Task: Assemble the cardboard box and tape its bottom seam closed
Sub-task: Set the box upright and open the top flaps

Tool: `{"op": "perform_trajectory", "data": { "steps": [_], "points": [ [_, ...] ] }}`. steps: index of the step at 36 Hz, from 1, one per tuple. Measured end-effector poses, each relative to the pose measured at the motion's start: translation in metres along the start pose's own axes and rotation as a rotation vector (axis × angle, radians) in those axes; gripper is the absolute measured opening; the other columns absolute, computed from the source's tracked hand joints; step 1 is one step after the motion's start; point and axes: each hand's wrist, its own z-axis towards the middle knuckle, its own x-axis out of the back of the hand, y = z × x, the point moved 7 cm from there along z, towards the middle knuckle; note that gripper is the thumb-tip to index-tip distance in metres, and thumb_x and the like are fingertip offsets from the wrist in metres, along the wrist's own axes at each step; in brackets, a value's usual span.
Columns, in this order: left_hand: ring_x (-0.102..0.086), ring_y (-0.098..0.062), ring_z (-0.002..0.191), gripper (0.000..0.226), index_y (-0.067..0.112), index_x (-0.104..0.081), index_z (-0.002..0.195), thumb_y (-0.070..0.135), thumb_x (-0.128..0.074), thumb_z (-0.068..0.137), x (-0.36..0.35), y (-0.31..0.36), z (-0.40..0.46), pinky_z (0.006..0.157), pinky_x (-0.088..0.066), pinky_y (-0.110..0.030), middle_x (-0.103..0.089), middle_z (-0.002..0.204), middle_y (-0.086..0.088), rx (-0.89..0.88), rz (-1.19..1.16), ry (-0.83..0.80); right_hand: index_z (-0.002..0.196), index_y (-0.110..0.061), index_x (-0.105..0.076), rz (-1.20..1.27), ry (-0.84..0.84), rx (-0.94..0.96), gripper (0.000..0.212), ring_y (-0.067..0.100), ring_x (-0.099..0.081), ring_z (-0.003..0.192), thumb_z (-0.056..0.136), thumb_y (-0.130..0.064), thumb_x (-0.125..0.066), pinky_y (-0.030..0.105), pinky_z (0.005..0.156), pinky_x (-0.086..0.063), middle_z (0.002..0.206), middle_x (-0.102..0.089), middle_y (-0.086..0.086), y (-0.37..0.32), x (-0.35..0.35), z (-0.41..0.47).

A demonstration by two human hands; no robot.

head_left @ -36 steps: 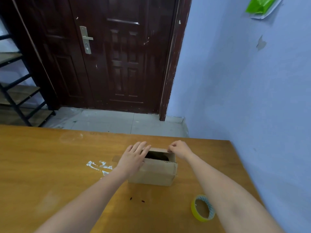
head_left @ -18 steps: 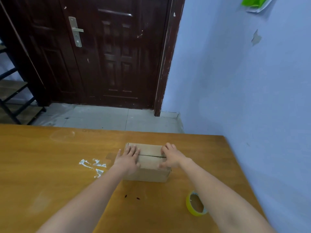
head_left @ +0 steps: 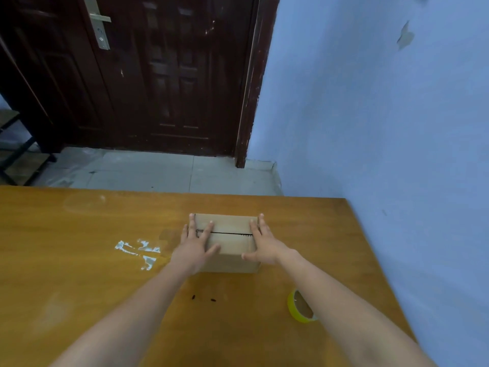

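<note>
On the wooden table (head_left: 79, 260) by a blue wall (head_left: 383, 115), straight fingers (head_left: 191, 223) press the box (head_left: 227, 242).

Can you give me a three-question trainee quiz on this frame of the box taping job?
1. True or false: tape already covers the seam on the box.
2. Where is the tape roll? A) on the box B) on the table, near the right forearm C) in the left hand
3. Fill in: both hands, left and right hand, press flat on the box's ____ face.

Key:
1. False; the seam shows as a bare dark line.
2. B
3. top
</note>
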Motion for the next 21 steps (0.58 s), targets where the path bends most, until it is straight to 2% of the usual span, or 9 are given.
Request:
{"op": "perform_trajectory", "data": {
  "steps": [5,8,17,21],
  "points": [
    [0.013,-0.03,0.144,0.072,0.041,0.009,0.147,0.065,-0.027,0.09,0.001,0.002,-0.001,0.106,-0.038,-0.049,0.039,0.149,-0.003,-0.018,-0.016,-0.014,0.144,-0.016,0.029,-0.01,0.045,-0.028,0.124,0.025,0.03,0.14,0.077,-0.047,-0.071,0.046,0.118,-0.011,0.144,0.047,0.004,-0.004,-0.013,0.007],
    [0.011,-0.031,0.144,0.076,0.039,0.008,0.148,0.067,-0.029,0.088,0.002,0.003,0.0,0.109,-0.032,-0.051,0.037,0.15,-0.004,-0.03,-0.022,-0.022,0.144,-0.014,0.028,-0.039,0.091,-0.045,0.122,0.026,0.03,0.141,0.078,-0.038,-0.072,0.045,0.117,-0.017,0.144,0.046,0.004,-0.001,-0.013,0.013],
    [0.017,-0.03,0.143,0.092,0.034,0.008,0.149,0.074,-0.039,0.081,0.003,0.015,0.018,0.11,-0.027,-0.053,0.038,0.15,-0.005,-0.086,-0.04,-0.054,0.146,-0.015,0.024,-0.074,0.15,-0.065,0.122,0.024,0.027,0.142,0.077,-0.036,-0.074,0.042,0.115,-0.022,0.148,0.04,0.003,0.014,0.008,0.028],
    [0.019,-0.031,0.143,0.089,0.032,0.009,0.149,0.067,-0.042,0.085,0.007,0.025,0.033,0.112,-0.023,-0.054,0.038,0.15,-0.007,-0.108,-0.011,-0.088,0.147,-0.013,0.02,-0.135,0.173,-0.091,0.119,0.026,0.02,0.145,0.078,-0.037,-0.073,0.043,0.112,-0.03,0.152,0.034,0.007,0.021,0.021,0.035]
  ]
}}
